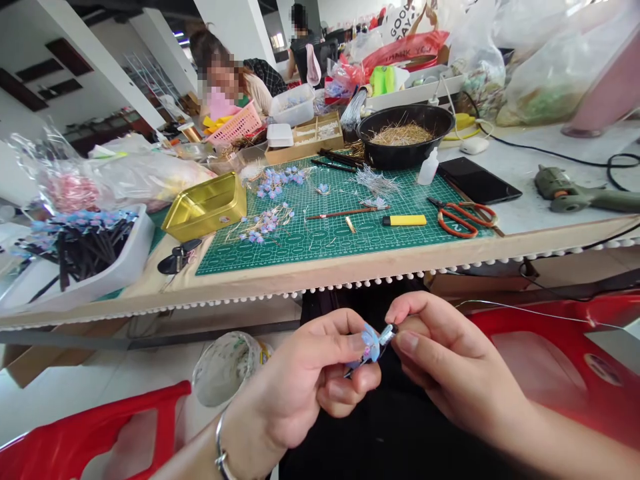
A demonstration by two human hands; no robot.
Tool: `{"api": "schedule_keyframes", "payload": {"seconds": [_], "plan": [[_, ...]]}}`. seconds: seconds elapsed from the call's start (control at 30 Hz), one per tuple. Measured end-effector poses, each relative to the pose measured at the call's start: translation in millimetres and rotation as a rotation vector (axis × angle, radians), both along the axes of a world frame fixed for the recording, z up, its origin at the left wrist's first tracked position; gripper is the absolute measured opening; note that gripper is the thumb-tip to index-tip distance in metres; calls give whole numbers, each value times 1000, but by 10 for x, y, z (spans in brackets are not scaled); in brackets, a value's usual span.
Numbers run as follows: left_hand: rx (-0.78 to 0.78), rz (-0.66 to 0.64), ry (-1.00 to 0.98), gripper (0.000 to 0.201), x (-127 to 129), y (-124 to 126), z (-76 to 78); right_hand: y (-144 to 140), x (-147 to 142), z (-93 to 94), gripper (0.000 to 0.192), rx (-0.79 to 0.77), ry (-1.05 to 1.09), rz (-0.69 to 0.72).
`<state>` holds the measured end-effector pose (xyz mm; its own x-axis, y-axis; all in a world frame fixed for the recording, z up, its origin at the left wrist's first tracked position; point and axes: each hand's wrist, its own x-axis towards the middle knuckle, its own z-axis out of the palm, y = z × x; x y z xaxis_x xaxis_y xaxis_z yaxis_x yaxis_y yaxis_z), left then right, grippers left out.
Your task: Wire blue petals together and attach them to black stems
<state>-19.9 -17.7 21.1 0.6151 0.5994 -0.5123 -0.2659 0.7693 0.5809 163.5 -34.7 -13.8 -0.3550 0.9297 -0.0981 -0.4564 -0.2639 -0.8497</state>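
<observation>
Over my lap, my left hand [320, 367] grips a small blue flower ornament [369, 347] between thumb and fingers. My right hand [445, 353] is closed in a pinch at the ornament's silvery, dark-tipped end [388, 335]. A thin silver wire [530, 311] trails off to the right from behind my right hand. What else lies inside the right fingers is hidden. On the green cutting mat [300, 250] beyond are blue flower sprigs [265, 223], a brown stick [340, 213], a yellow lighter [405, 221] and orange-handled scissors [457, 223].
A gold tin [203, 207] and a white tub of dark-stemmed flowers [143, 237] stand left. A black bowl [385, 157], white bottle [429, 168], black tablet [477, 180] and glue gun [575, 190] are further right. Red stools [173, 400] flank me. A person [255, 93] sits across.
</observation>
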Motion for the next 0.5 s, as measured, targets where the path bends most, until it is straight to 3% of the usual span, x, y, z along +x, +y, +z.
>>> {"api": "schedule_keyframes", "payload": {"seconds": [0.13, 0.23, 0.4, 0.5], "plan": [[83, -29, 47, 16, -28, -22, 11, 55, 59, -86, 14, 108, -58, 71], [258, -15, 173, 16, -51, -89, 88, 238, 115, -79, 15, 286, -229, 146], [716, -159, 583, 18, -34, -277, 300, 658, 153, 218, 17, 903, -719, 261], [1081, -235, 834, 18, 5, -366, 353, 797, 109, 436, 24, 1275, -876, 163]]}}
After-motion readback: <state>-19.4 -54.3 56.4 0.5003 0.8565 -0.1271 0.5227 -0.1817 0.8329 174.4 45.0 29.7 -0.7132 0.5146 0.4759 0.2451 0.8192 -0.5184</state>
